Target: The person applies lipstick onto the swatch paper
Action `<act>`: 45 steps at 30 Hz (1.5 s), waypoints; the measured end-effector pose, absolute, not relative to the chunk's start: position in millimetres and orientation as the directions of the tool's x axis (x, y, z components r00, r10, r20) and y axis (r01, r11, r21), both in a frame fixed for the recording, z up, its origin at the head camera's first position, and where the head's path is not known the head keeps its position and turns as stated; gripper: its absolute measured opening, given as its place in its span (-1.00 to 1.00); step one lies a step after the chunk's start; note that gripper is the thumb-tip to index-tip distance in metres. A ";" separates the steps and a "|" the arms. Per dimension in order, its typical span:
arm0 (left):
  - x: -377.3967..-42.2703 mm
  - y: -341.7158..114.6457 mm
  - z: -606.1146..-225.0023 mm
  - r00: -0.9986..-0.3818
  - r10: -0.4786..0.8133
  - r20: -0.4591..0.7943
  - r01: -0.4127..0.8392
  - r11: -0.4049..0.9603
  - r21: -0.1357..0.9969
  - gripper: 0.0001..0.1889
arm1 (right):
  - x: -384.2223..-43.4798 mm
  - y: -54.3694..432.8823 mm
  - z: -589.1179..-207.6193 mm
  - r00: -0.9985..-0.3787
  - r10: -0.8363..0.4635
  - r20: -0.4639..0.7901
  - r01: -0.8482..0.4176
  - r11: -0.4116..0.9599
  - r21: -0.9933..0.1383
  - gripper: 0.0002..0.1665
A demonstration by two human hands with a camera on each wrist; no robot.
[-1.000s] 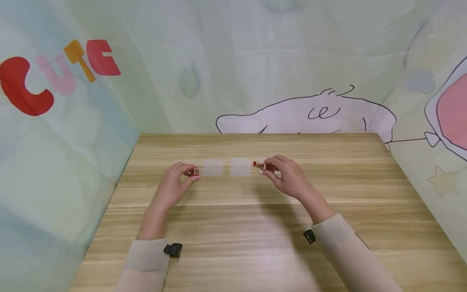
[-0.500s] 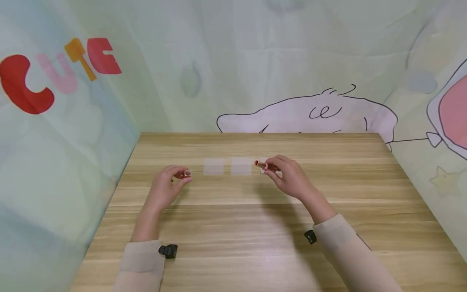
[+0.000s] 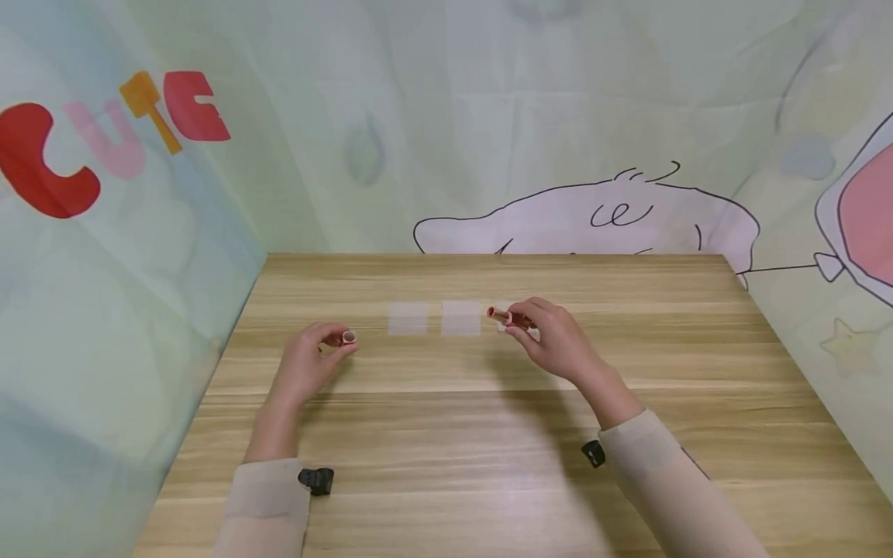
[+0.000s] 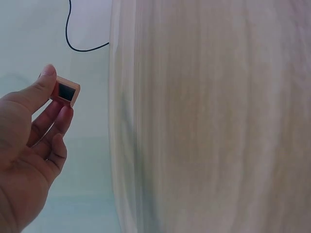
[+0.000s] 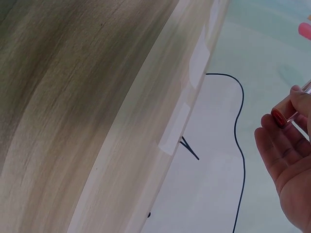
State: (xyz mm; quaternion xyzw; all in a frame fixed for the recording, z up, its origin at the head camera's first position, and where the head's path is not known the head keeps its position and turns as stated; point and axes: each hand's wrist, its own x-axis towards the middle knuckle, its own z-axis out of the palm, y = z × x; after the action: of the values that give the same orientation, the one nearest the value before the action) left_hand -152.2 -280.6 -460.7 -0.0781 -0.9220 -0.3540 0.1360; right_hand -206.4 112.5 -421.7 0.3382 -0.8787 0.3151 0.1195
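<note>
Over the left part of the table, my left hand [image 3: 307, 366] pinches a small lipstick cap [image 3: 349, 336] between thumb and fingertips. The left wrist view shows the cap [image 4: 73, 84] as a squarish, rose-gold piece with a dark hollow end. To the right, my right hand [image 3: 554, 342] holds a rose-gold lipstick [image 3: 499, 315] by its base, the narrower end pointing left. Its red tip shows in the right wrist view, where thumb and fingers grip the lipstick tube [image 5: 284, 108]. My palm and fingers hide part of the base.
Two pale translucent squares, a left one [image 3: 408, 318] and a middle one [image 3: 461, 318], lie on the wood-grain table [image 3: 446, 434]. A third pale square [image 3: 504, 327] is partly covered by the right hand. A printed cloth backdrop [image 3: 314, 155] rises behind the table.
My left hand has moved left and slightly toward me with the cap, away from the pale squares. The right hand with the lipstick has hardly moved.
</note>
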 end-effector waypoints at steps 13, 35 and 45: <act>-149.6 -288.2 -467.8 -0.980 0.012 0.198 0.143 0.732 0.667 -0.76 | -205.7 114.4 -423.6 -0.758 -0.520 0.395 -0.653 0.593 -0.472 -0.77; -148.3 -295.3 -472.7 -1.000 -0.011 0.009 -0.002 0.758 0.653 -0.57 | -204.9 113.8 -425.2 -0.758 -0.514 0.402 -0.653 0.600 -0.462 -0.75; -150.3 -291.4 -460.5 -1.000 0.011 0.000 0.008 0.759 0.651 -0.32 | -204.9 112.2 -423.7 -0.758 -0.522 0.391 -0.652 0.604 -0.458 -0.77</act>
State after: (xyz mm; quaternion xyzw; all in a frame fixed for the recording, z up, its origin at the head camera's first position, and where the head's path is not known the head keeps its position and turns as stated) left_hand -150.3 -291.4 -460.5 -0.0050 -0.9379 -0.3470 -0.0018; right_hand -204.9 112.2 -423.7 0.3304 -0.8889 0.2981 0.1091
